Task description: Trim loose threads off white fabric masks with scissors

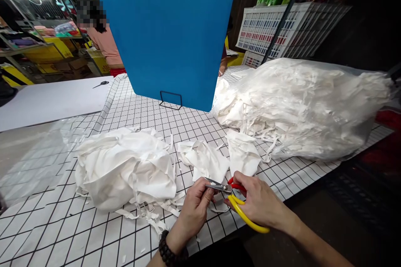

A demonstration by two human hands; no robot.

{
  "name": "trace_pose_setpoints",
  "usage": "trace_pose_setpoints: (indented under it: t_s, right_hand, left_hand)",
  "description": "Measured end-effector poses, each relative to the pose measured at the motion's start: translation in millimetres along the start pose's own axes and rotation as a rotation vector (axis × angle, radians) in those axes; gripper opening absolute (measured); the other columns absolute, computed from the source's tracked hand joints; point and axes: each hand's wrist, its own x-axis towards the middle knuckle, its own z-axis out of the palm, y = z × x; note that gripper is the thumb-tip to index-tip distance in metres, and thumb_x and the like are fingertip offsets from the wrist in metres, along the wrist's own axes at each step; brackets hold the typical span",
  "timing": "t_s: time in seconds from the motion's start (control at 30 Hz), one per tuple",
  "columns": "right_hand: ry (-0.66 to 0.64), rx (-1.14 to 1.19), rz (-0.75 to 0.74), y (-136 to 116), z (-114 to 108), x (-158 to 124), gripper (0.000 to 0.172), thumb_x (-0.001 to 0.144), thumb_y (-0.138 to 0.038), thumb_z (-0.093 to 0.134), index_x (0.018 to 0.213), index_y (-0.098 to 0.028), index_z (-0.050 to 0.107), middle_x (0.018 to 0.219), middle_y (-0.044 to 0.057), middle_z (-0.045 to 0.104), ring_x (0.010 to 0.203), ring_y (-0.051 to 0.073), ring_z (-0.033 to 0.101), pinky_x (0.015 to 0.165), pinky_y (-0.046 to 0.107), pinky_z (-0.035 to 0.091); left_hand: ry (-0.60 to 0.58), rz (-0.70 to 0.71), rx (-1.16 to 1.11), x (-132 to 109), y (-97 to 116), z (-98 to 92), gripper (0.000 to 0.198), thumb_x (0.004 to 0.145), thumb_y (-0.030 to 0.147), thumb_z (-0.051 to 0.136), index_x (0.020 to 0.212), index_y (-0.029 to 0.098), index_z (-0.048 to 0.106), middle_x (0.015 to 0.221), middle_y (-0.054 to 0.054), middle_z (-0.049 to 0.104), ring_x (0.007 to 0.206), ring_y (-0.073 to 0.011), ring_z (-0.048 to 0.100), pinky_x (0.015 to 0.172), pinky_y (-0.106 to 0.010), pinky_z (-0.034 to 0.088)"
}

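Observation:
My right hand (258,200) grips a pair of scissors (239,208) with one red and one yellow handle. The blades point left, toward my left hand (197,202), whose thumb and fingers are pinched together at the blade tips. A bit of white fabric seems to be in that pinch, mostly hidden by the fingers. Just beyond my hands lie a crumpled white cloth piece (206,160) and another white cloth piece (242,152). Further left sits a heap of white cloth (125,167), with thin strips and scraps (153,217) along its front edge.
A large clear plastic bag of white cloth (307,108) fills the table's right side. A blue panel (169,37) stands on a wire holder (171,100). Black scissors (100,84) lie on the white surface at left. Behind are a person (108,48) and a white crate (269,27).

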Motion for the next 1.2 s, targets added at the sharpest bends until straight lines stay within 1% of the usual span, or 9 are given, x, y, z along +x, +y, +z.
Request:
trace_pose_setpoints:
  t_s: [0.23, 0.4, 0.53, 0.83, 1.0, 1.1, 1.13, 1.2]
  right_hand:
    - [-0.014, -0.022, -0.004, 7, 4, 1, 0.032, 0.074, -0.045, 0.067, 0.074, -0.024, 0.043, 0.059, -0.004, 0.056, 0.054, 0.016, 0.049, 0.054, 0.025, 0.029]
    - [-0.005, -0.051, -0.044, 9, 3, 0, 0.032, 0.078, -0.046, 0.064, 0.074, -0.024, 0.041, 0.057, -0.005, 0.053, 0.052, 0.015, 0.047, 0.053, 0.025, 0.029]
    - [0.008, -0.081, -0.076, 8, 2, -1, 0.033, 0.077, -0.046, 0.066, 0.075, -0.024, 0.040, 0.059, -0.005, 0.053, 0.052, 0.014, 0.046, 0.052, 0.025, 0.028]
    - [-0.005, -0.009, -0.090, 7, 5, 4, 0.029, 0.078, -0.043, 0.063, 0.072, -0.024, 0.042, 0.059, -0.004, 0.056, 0.051, 0.014, 0.048, 0.052, 0.025, 0.029]
    - [0.016, 0.003, -0.103, 8, 9, 5, 0.027, 0.077, -0.040, 0.063, 0.070, -0.023, 0.042, 0.056, -0.005, 0.053, 0.050, 0.013, 0.046, 0.051, 0.025, 0.029]
    - [0.008, 0.086, -0.084, 13, 11, 4, 0.030, 0.074, -0.039, 0.067, 0.067, -0.023, 0.042, 0.054, -0.006, 0.049, 0.049, 0.012, 0.042, 0.049, 0.024, 0.027]
    - [-0.011, 0.155, -0.070, 16, 11, 5, 0.032, 0.073, -0.039, 0.069, 0.067, -0.023, 0.042, 0.054, -0.006, 0.048, 0.049, 0.011, 0.041, 0.048, 0.024, 0.027]
    - [-0.059, 0.376, -0.023, 25, 8, 9, 0.036, 0.071, -0.042, 0.072, 0.069, -0.023, 0.042, 0.056, -0.008, 0.045, 0.050, 0.010, 0.040, 0.047, 0.022, 0.029]
  left_hand:
    - [-0.012, -0.020, -0.027, 0, 0, -0.2, 0.029, 0.098, 0.032, 0.045, 0.081, 0.017, 0.062, 0.083, -0.005, 0.059, 0.080, -0.0171, 0.057, 0.073, -0.027, 0.043]
    - [-0.032, -0.025, -0.052, -1, 1, -1.1, 0.028, 0.098, 0.033, 0.046, 0.082, 0.016, 0.062, 0.084, -0.004, 0.059, 0.078, -0.0163, 0.056, 0.071, -0.027, 0.044]
    - [-0.046, -0.030, -0.046, -1, 0, -2.9, 0.028, 0.098, 0.033, 0.046, 0.083, 0.017, 0.063, 0.082, -0.004, 0.058, 0.077, -0.0160, 0.056, 0.071, -0.026, 0.044]
    - [-0.056, -0.065, -0.107, 1, 1, -3.8, 0.030, 0.097, 0.037, 0.047, 0.086, 0.015, 0.065, 0.083, -0.004, 0.057, 0.074, -0.0153, 0.056, 0.068, -0.026, 0.046]
    - [-0.061, -0.086, -0.157, 0, -2, -3.2, 0.030, 0.096, 0.038, 0.048, 0.089, 0.015, 0.067, 0.084, -0.004, 0.057, 0.073, -0.0146, 0.056, 0.068, -0.025, 0.046]
    - [-0.053, -0.107, -0.188, -1, -5, -3.7, 0.030, 0.096, 0.038, 0.049, 0.090, 0.015, 0.067, 0.085, -0.004, 0.057, 0.072, -0.0148, 0.055, 0.068, -0.026, 0.046]
    - [-0.044, -0.111, -0.198, -1, -6, -4.2, 0.030, 0.096, 0.038, 0.049, 0.089, 0.015, 0.067, 0.084, -0.004, 0.057, 0.072, -0.0148, 0.056, 0.068, -0.026, 0.046]
    - [-0.026, -0.112, -0.201, -2, -7, -5.3, 0.029, 0.095, 0.038, 0.050, 0.086, 0.015, 0.067, 0.082, -0.004, 0.057, 0.072, -0.0149, 0.056, 0.069, -0.026, 0.045]
